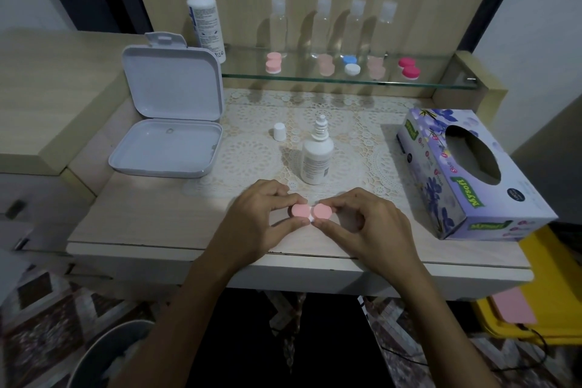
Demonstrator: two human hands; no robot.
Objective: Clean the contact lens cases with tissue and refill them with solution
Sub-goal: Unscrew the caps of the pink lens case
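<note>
a pink twin-cup contact lens case (91, 210) with both round lids on is held level just above the tabletop's (141, 224) front edge, the left hand (258, 224) pinching one cap, the right hand (362, 224) the other. behind it stands a small white solution bottle (316, 157), upright and uncapped, its white cap (279, 131) apart. the open tissue box (466, 173) lies to the right.

This looks like a home dressing corner: a pale wooden desk (132, 224) covered by a lace mat (252, 151), with a glass shelf (346, 80) behind the mat holding small bottles (278, 28) and coloured lens cases (273, 62). Right of the mat sits a flowered tissue box (466, 173), and below the desk lies a patterned floor (47, 309).
</note>
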